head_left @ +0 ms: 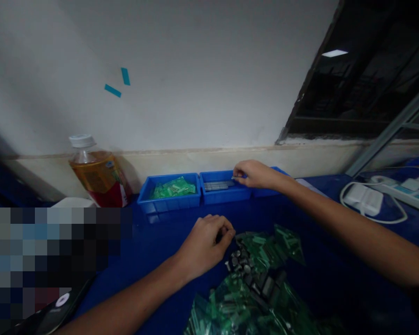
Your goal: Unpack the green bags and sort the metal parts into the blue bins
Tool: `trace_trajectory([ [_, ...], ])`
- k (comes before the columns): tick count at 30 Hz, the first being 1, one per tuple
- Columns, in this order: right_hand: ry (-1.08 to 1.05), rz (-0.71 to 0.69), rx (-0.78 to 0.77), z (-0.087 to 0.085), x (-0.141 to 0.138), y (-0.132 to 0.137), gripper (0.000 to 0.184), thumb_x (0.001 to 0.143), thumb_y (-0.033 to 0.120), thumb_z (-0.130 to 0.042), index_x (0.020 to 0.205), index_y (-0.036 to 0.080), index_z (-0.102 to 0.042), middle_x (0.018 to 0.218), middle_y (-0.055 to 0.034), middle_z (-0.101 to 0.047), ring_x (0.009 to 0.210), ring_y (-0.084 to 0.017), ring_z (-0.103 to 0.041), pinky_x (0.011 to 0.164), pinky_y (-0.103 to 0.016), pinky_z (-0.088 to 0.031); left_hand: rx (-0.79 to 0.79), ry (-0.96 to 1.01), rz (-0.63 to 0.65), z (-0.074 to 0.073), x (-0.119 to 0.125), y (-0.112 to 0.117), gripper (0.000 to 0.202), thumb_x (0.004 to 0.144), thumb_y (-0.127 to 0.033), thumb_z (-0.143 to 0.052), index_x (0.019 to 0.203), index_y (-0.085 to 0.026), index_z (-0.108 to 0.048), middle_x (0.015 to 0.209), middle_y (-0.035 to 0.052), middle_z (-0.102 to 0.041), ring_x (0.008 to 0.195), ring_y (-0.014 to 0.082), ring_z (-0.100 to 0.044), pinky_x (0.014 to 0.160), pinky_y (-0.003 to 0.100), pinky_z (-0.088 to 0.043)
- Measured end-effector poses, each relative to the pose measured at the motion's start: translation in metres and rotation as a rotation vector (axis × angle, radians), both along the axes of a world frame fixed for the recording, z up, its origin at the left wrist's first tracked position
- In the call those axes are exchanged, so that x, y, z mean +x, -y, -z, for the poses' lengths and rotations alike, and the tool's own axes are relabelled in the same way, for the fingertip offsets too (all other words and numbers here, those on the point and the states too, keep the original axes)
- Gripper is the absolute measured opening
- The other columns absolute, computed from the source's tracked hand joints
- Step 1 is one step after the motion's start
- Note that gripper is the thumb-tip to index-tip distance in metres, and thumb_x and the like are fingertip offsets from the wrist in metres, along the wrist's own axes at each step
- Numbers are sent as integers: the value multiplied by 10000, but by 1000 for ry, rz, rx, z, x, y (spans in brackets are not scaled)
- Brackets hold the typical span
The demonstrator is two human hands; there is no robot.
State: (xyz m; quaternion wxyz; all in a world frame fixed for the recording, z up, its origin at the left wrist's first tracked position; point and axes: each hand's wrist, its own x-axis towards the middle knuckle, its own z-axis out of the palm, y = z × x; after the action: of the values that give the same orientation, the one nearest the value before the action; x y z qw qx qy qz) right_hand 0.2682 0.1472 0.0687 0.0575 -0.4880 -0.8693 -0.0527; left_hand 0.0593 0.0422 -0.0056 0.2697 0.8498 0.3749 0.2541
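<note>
My left hand (205, 244) is curled into a pinch at the edge of a pile of small green plastic bags and grey metal parts (254, 279) on the blue table; what it holds is hidden. My right hand (253, 173) reaches out over the middle blue tray (223, 193), which holds a row of grey metal pieces (216, 185). Its fingertips pinch a small pale piece just above that row. To the left stands a second blue tray (171, 202) filled with green bags (172, 188).
A bottle of amber drink (97, 174) with a white cap stands at the back left by the wall. White adapters and a power strip with cables (370, 200) lie at the right. A dark device (56, 309) lies at the lower left.
</note>
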Motion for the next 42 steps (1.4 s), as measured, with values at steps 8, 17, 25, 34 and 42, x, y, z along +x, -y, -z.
trace_trajectory([
  [8, -231, 22, 260, 6, 7, 27, 174, 851, 255, -524, 924, 134, -625, 947, -116, -648, 914, -229, -560, 834, -358, -411, -8, -109, 153, -11, -15, -4, 196, 794, -157, -536, 967, -226, -597, 921, 3, -613, 902, 195, -550, 799, 353, -351],
  [17, -490, -141, 224, 58, 16, 141, 78, 852, 142, -530, 890, 188, -580, 787, -35, -619, 748, -164, -558, 677, -314, -424, 25, -73, 281, -5, -19, -12, 246, 810, -53, -457, 968, -184, -594, 823, 7, -586, 767, 139, -552, 733, 288, -382],
  [25, -450, -242, 228, 74, 9, 143, 96, 844, 129, -525, 899, 166, -595, 768, -46, -620, 741, -171, -545, 671, -342, -403, 56, -127, 242, -6, -17, -8, 110, 825, -210, -584, 934, -203, -578, 891, 5, -580, 877, 174, -550, 782, 331, -340],
  [34, -455, -251, 269, 75, 8, 145, 154, 817, 107, -553, 961, 156, -577, 792, -53, -614, 765, -180, -547, 673, -345, -408, 71, -73, 199, -7, -15, -7, 134, 885, -307, -542, 870, -174, -552, 809, -7, -573, 788, 153, -538, 748, 315, -345],
  [42, -511, -267, 326, 65, -11, 166, 249, 782, 116, -609, 1012, 163, -526, 829, -56, -619, 760, -179, -550, 658, -338, -422, -153, 210, 69, -15, 0, 8, 205, 851, -347, -580, 766, -162, -553, 690, -33, -548, 624, 99, -486, 563, 215, -354],
])
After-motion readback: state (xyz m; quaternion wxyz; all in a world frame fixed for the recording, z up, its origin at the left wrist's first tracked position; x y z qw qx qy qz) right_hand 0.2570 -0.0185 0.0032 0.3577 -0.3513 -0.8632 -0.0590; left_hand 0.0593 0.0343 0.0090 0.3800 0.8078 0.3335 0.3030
